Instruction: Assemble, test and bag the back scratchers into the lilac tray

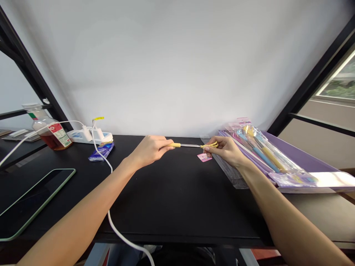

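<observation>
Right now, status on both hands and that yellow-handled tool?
Left hand gripping the yellow handle of a metal-shafted tool. Right hand pinching its yellow far end. Small pink card just below.

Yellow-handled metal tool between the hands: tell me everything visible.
The slim yellow-and-steel tool is held roughly level, spanning the gap between the hands. It has a yellow handle, a thin shiny metal shaft and a yellow pronged end. The left hand grips the handle; the right hand pinches the pronged end. Its exact kind cannot be told.

Shiny metal shaft, yellow plastic grip; matt black tabletop
</observation>
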The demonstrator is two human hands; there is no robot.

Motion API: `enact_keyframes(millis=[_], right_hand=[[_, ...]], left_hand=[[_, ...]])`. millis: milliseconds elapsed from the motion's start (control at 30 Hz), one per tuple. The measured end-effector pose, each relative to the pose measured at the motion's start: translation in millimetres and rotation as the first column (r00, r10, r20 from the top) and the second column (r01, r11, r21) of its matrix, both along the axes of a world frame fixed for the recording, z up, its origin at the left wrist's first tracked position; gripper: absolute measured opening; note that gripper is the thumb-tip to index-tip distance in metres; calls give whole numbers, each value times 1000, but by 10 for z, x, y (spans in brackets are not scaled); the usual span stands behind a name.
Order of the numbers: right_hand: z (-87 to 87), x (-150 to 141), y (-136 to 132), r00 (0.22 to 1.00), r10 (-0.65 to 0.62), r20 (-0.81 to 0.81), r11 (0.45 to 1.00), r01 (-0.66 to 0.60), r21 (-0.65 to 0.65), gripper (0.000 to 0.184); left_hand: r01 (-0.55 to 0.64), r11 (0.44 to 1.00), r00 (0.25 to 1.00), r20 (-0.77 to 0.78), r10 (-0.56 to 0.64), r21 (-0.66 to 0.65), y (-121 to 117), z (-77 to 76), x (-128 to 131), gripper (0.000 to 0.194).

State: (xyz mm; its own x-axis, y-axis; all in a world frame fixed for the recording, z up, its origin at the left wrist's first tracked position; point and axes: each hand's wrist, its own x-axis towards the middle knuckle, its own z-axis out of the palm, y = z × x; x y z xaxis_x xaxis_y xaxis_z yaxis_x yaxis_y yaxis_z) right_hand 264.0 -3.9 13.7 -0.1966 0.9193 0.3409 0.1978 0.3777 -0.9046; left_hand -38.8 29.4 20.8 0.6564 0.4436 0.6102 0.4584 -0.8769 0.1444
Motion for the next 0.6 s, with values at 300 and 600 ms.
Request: enact_keyframes(millis=[300, 600], right_hand=[[2, -103, -54, 998, 48, -37, 999, -48, 11, 35], [32, -324, -105, 1000, 25, 2, 998, -25, 66, 33]], left_hand=[[-17, 1000, 1000, -20, 17, -1, -99, -21, 111, 29], [-142, 989, 974, -174, 145, 28, -152, -14, 219, 31]])
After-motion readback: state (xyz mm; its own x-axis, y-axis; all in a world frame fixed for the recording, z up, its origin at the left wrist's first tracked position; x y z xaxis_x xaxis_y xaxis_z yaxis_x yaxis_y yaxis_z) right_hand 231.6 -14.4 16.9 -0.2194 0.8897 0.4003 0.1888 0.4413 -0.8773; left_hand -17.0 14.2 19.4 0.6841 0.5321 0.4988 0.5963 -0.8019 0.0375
